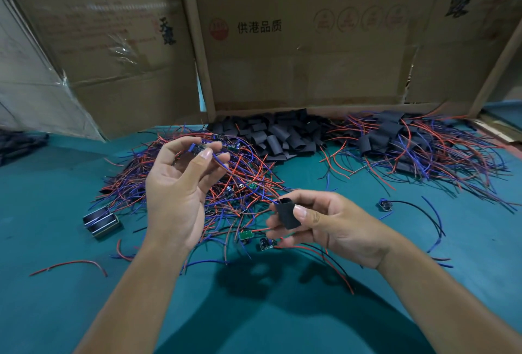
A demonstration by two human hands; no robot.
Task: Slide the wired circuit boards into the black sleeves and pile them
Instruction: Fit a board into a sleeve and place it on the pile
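Observation:
My left hand is raised above the table and pinches a small wired circuit board between thumb and fingers; its blue and red wires trail down to the right. My right hand pinches a black sleeve, mouth pointing up, lower and to the right of the board. Some of the wires reach the sleeve's mouth. Under my left hand lies a tangled heap of wired boards with red and blue leads. Empty black sleeves are heaped at the back centre. A pile of sleeved boards lies at the back right.
The table has a teal cover. Cardboard boxes stand along the back as a wall. A small metal part lies at the left. Loose boards and stray wires are scattered at the front and right.

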